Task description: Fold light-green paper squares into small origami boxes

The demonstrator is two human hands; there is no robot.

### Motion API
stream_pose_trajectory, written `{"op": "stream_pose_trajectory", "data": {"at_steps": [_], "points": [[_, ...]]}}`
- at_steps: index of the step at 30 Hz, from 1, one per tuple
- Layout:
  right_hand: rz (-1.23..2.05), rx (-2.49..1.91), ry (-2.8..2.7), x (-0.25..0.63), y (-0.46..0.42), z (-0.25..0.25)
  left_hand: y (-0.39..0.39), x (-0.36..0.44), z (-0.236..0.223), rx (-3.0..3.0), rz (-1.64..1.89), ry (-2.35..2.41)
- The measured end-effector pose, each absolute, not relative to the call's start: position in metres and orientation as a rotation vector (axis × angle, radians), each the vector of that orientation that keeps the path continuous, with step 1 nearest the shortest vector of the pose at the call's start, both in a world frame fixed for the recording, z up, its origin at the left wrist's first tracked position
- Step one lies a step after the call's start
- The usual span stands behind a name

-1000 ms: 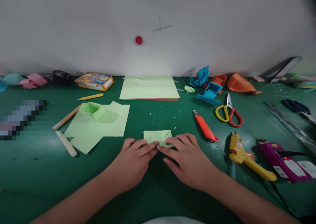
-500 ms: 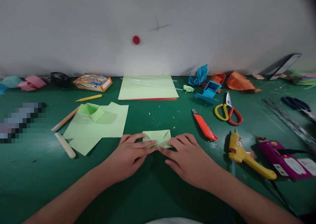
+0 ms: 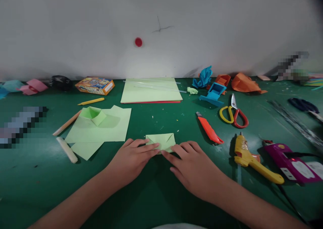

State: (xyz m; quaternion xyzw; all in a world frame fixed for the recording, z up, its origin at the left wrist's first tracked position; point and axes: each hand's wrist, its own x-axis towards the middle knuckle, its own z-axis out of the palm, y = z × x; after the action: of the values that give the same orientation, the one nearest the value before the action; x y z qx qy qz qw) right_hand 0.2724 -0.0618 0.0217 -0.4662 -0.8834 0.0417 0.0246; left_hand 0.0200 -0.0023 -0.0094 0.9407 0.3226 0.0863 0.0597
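A small piece of light green paper (image 3: 163, 140), folded with slanting creases, lies flat on the green table before me. My left hand (image 3: 133, 158) presses on its left part with outstretched fingers, the fingertips near the lower middle. From the other side my right hand (image 3: 193, 163) rests its fingers on the lower right edge, the index fingertip close to the left hand's fingers. Both hands are open and pin the paper down without gripping it. The fingers cover part of its lower edge.
Left are light green sheets (image 3: 118, 128) under a folded green paper box (image 3: 94, 115), plus a wooden stick (image 3: 67, 150). A red-orange cutter (image 3: 209, 129), scissors (image 3: 233, 113), yellow glue gun (image 3: 252, 161) and purple power strip (image 3: 290, 163) lie right. Stacked paper (image 3: 151, 92) sits behind.
The right hand's fingers have slid slightly down along the paper's right edge, baring a little more of its corner. The left hand and the paper stay almost in place.
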Motion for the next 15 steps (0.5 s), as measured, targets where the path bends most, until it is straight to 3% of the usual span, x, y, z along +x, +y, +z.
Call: {"op": "stream_pose_trajectory", "data": {"at_steps": [15], "points": [[0.106,-1.444,-2.764,0.2723,-0.0619,0.0239,-0.0051,0.0216,-0.0023,2.919,0.234,0.949]]}}
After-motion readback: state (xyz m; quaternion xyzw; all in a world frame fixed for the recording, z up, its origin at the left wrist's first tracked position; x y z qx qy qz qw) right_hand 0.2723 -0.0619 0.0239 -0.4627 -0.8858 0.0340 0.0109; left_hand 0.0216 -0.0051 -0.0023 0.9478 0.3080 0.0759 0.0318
